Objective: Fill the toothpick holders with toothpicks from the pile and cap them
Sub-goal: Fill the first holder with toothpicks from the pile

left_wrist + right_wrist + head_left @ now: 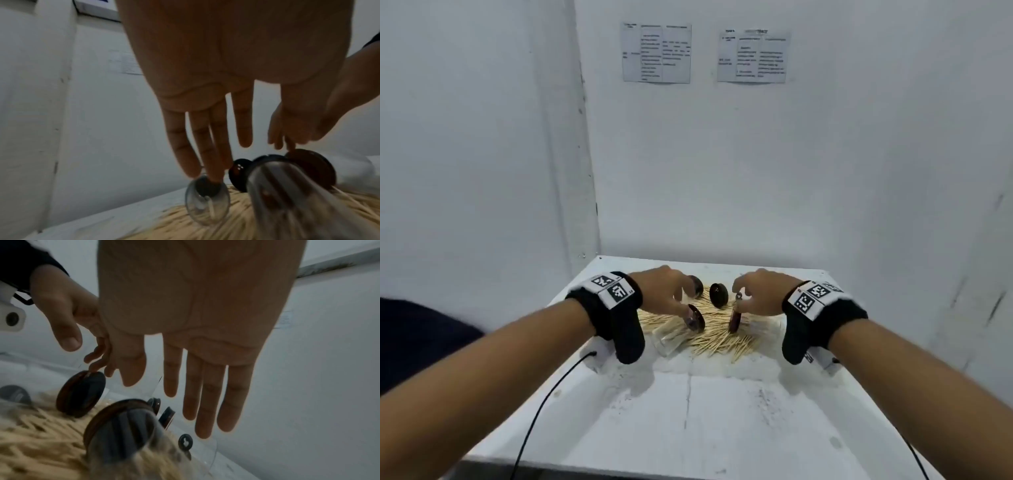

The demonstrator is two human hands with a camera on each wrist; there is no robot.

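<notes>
Both hands were over the toothpick pile, centre of the head frame, just below the middle.

- left hand: fingers straight and slightly apart, clamped on nothing. The tips were down on a clear holder lying on its side on the pile, at its brown cap.
- right hand: fingers straight and spread, holding nothing. The left wrist view suggested one tip touching the rim of the second holder's cap. The right wrist view didn't confirm it, so we could not tell.
- Two more dark caps sat higher in the frame. We couldn't tell whether they were loose or fitted on tubes.

Our read: this was the start of the job, with each hand reaching for a capped holder and nothing filled yet.

What we judged the step needed:
- Take one holder at a time. Wrap one hand round the tube and pull the cap with the other, since a fingertip push would only roll it across the pile.
- Lift it off the toothpicks first, because that bed gives no firm support.
- Put the cap down on bare surface, lower in the frame, so it doesn't get buried.
- Pinch a small aligned bundle and feed it in with the tube tilted.
</notes>
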